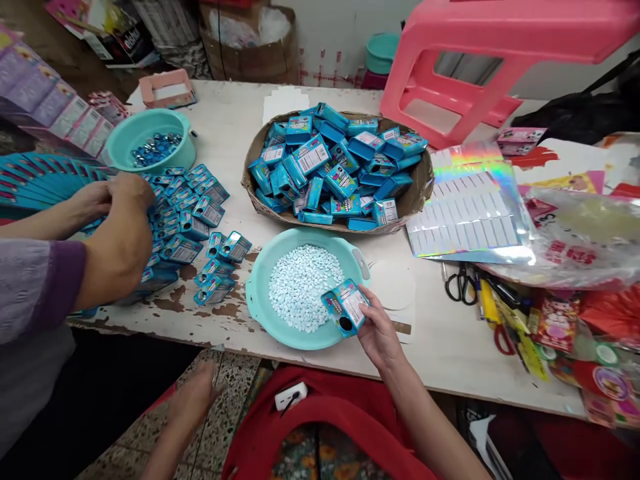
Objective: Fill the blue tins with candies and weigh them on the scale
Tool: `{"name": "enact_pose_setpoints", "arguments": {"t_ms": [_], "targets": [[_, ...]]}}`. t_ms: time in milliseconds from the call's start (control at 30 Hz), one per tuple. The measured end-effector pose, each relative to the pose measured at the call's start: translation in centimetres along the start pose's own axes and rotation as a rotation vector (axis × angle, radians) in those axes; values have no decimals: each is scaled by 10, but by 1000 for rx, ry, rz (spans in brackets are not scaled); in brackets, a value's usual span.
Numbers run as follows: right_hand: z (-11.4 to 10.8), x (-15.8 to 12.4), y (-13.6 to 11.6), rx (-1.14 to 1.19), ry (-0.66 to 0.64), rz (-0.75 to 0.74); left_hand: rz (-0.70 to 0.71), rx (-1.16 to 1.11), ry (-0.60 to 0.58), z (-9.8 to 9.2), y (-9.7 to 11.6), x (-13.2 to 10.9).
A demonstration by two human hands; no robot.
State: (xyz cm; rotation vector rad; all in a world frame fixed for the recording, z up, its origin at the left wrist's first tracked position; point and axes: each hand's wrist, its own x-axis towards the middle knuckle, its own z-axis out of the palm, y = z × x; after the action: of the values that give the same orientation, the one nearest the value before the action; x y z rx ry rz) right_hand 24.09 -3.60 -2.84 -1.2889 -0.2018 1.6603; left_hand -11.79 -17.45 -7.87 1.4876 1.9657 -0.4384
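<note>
My right hand (379, 331) grips a small blue box (345, 307), open end toward me, over the near rim of a teal basin (260, 300) filled with small pale blue pellets (303, 287). My left hand (194, 399) hangs below the table edge (450, 380), away from everything; it is blurred, so its fingers are unclear. Beyond the basin, a brown cardboard tray (420, 187) is heaped with several more blue boxes (335, 170).
At the left, another person's hands (117, 200) work over rows of blue boxes (193, 207) and a fan of flat cartons (45, 177). A second teal bowl (125, 143) holds shiny blue pieces. Holographic sheets (470, 207), scissors (461, 283), packets and a pink stool (495, 53) crowd the right.
</note>
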Motion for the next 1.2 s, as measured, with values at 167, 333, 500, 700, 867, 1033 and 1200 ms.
{"name": "enact_pose_setpoints", "arguments": {"t_ms": [167,333,500,700,867,1033,1200], "targets": [[14,-7,16,26,-77,145,335,-449,331,-79,83,26],[17,-18,25,88,-139,260,788,-897,-60,-102,176,43],[-2,-27,20,-139,-290,210,770,-1235,-623,-84,204,56],[-10,-22,21,-145,-351,-33,645,-1365,-716,-47,231,53],[-18,-12,41,0,-90,-129,625,-715,93,-59,234,109],[-32,-3,49,86,22,-145,375,-211,441,-66,251,184],[-33,-7,49,122,10,-159,686,54,245,-22,262,148]]}}
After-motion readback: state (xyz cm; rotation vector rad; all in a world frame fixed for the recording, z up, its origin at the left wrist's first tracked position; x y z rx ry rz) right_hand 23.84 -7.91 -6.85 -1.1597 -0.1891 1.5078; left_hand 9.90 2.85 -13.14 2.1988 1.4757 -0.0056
